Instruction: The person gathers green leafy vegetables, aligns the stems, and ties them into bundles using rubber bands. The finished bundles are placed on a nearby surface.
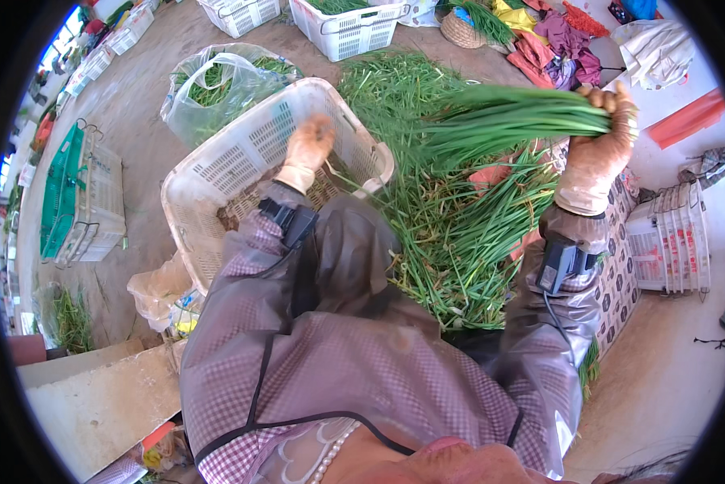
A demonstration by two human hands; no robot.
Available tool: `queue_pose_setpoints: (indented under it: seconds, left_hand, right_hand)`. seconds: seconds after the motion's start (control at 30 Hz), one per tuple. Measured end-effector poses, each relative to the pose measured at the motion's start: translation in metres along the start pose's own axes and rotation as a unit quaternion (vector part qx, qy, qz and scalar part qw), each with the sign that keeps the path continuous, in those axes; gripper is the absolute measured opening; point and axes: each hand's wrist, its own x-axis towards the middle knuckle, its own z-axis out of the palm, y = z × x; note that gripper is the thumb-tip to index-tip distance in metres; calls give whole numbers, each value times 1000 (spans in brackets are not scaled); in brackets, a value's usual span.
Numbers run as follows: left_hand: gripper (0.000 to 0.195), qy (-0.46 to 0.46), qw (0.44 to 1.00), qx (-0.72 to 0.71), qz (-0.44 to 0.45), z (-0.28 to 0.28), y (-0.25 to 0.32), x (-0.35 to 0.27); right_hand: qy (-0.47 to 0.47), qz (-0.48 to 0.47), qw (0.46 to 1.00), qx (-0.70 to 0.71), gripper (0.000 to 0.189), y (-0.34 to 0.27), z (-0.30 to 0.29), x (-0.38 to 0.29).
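My right hand (601, 130), in a soiled pale glove, grips a bunch of long green chives (513, 118) by its stem end. The leaves point left, above a large heap of loose chives (453, 242). My left hand (311, 145), gloved too, hangs over the inside of a white plastic crate (217, 154). Its fingers look curled but are blurred, and I cannot tell whether anything is in them. The crate is tilted by my knees, with brown dirt or debris on its slatted bottom.
A clear plastic bag (229, 91) of greens stands behind the crate. White crates (347, 27) stand at the back; another with a green one (63, 193) is at left. Stacked crates (671, 236) sit at right by a patterned panel (619, 266). Cloths (556, 45) lie at back right.
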Motion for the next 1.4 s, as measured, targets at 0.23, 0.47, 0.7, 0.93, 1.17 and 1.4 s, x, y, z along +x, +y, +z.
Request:
queue_pose_setpoints:
  seconds: [0.23,0.47,0.7,0.93,1.17,1.4]
  left_hand:
    - [39,-112,869,-477,65,-61,113,-36]
    - [56,-392,343,-818,-245,19,163,-117]
    - [43,-494,298,-750,-324,15,136,-145]
    - [39,-505,502,-620,-330,7,126,-139]
    - [32,-486,510,-643,-300,18,141,-145]
    - [29,-467,637,-558,-255,21,149,-145]
  right_hand:
    - [-118,-87,985,-92,20,37,55,-29]
    - [-543,-242,716,-366,32,82,3,-188]
    - [-515,-218,626,-544,34,56,-11,-270]
    - [-552,-85,666,-494,50,8,-3,-273]
    - [-500,-111,759,-402,33,-4,-15,-265]
    - [-179,358,856,-328,32,-22,-31,-269]
